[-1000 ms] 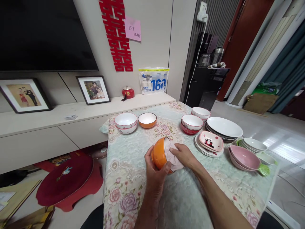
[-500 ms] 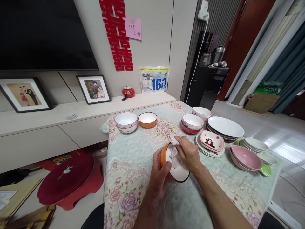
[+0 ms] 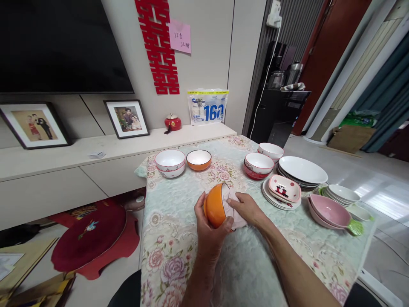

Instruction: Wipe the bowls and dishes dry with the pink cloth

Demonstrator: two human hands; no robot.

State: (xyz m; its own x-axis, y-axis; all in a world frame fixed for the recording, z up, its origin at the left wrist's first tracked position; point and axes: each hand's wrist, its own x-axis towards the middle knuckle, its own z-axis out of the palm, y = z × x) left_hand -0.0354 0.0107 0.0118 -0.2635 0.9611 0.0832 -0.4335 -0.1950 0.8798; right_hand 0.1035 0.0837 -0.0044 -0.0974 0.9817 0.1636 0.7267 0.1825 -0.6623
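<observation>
An orange bowl (image 3: pixel 214 207) with a dark rim is tilted on its side above the table, its mouth facing right. My left hand (image 3: pixel 211 228) is closed around it, thumb at the near rim and fingers on the outside. My right hand (image 3: pixel 247 208) grips a pale pink cloth (image 3: pixel 234 211) and presses it into the bowl's mouth; the cloth hides most of the inside. Beyond my hands stand another orange bowl (image 3: pixel 198 159) and two stacked white bowls (image 3: pixel 170 162) with red rims, all upright on the flowered tablecloth (image 3: pixel 179 200).
To the right are stacked red-and-white bowls (image 3: pixel 258 165), large white plates (image 3: pixel 302 169), a cat-patterned dish (image 3: pixel 284 188) on small plates, pink leaf-shaped bowls (image 3: pixel 330 212) and pale green bowls (image 3: pixel 343 193). A white cabinet (image 3: pixel 128 147) borders the table's far side. A red stool (image 3: pixel 92 238) stands left.
The orange bowl has turned from mouth-up to its side, showing its outer wall. My left hand has shifted slightly left. My right hand and the cloth have moved lower.
</observation>
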